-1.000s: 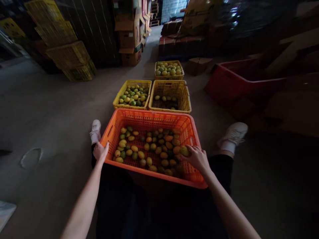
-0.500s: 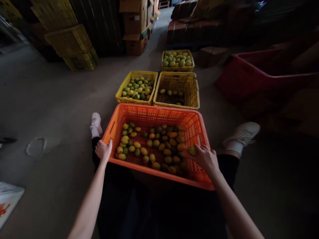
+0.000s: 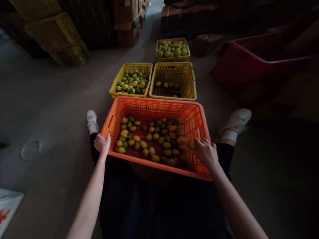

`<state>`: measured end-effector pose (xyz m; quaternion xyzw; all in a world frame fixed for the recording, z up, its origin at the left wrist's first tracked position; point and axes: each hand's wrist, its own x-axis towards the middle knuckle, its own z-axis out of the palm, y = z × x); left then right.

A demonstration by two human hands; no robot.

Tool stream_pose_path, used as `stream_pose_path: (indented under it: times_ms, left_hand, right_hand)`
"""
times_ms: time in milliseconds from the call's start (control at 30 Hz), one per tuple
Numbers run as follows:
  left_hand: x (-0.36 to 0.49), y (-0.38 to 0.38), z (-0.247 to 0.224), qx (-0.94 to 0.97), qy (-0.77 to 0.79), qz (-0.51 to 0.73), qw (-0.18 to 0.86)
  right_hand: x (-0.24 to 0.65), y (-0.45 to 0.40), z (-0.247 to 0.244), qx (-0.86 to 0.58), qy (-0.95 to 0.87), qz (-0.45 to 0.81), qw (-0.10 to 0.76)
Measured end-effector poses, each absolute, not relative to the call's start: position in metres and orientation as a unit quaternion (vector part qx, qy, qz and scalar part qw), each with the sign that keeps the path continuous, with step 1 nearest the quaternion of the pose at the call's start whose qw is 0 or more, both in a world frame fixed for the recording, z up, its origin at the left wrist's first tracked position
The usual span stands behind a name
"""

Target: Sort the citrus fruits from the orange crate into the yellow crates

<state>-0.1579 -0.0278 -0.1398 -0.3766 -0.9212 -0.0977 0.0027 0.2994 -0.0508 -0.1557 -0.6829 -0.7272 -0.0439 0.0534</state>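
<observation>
An orange plastic crate (image 3: 159,167) lies between my legs, with many yellow and green lemons (image 3: 143,144) loose on its slatted floor. My left hand (image 3: 101,143) is closed on the near end of its left rim, thumb over the edge. Inside the right wall, my right hand (image 3: 206,151) holds a greenish lemon (image 3: 191,144) in its fingertips. More lemons lie close to the left of that hand, some in shadow.
Beyond the orange crate stand two yellow crates, a left one (image 3: 112,79) full of lemons and a right one (image 3: 193,83) with several. Another full yellow crate (image 3: 174,59) is behind. A red bin (image 3: 239,59) is at right; stacked crates (image 3: 53,31) and cartons (image 3: 127,36) are farther back.
The view has tilted downward a little, so the floor and crates sit higher in the picture. Both hands keep their hold, with little movement against the orange crate.
</observation>
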Motion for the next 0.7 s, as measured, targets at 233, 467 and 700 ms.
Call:
stream_pose_path:
  times_ms: [233,467,700]
  left_hand:
    - [-0.161,-0.018,-0.145,-0.385,-0.918,-0.097,0.008]
    - [-0.147,-0.019,-0.147,-0.494,-0.857,-0.131,0.064]
    - [-0.074,0.036,-0.193,-0.671,-0.702,-0.017,-0.239]
  right_hand:
    - [0.298,-0.051,-0.155,-0.687,-0.724,-0.046,0.038]
    - [0.297,-0.050,-0.154,-0.688,-0.723,-0.049,0.034]
    - [0.300,-0.051,-0.158,-0.695,-0.716,-0.037,0.054]
